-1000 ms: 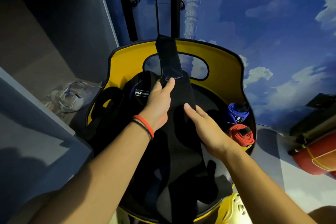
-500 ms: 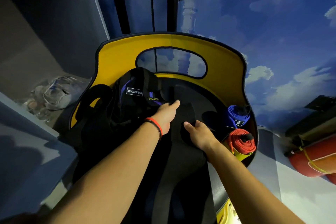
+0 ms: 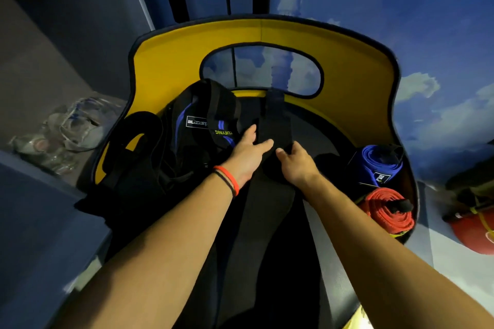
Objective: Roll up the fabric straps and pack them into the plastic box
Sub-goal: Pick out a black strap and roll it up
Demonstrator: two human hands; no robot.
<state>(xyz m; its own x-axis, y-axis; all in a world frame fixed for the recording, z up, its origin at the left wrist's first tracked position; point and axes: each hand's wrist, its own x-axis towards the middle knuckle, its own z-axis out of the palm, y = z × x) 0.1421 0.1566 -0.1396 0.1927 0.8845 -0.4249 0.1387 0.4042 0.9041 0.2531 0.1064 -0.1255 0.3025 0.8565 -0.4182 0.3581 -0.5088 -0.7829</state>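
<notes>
Fingers of the left hand (image 3: 246, 155) lie nearly straight on a long black strap (image 3: 262, 222), pressing it down against a yellow seat (image 3: 187, 56); that grip is flat and loose, with the thumb spread toward the far side. Just beside it, the right hand (image 3: 296, 165) has its fingers curled, its grip closed on the same strap, pinching the cloth where it doubles over. The two hands almost touch.

The strap runs up the middle of the seat from its near edge, and its folded end sits near the back edge, below the oval cut-out in the backrest. At the seat's back left, touching the left hand's thumb side, is a heap of straps (image 3: 197, 125) in black with blue stripes and white and yellow labels. Against the right edge stand a blue roll (image 3: 379, 165) and, nearer, a red roll (image 3: 387, 214), both wound tight and touching each other. Orange and black wristbands (image 3: 227, 180) circle the left wrist. A crumpled plastic bag (image 3: 66, 136) lies on a shelf (image 3: 34, 222) left of the seat.
</notes>
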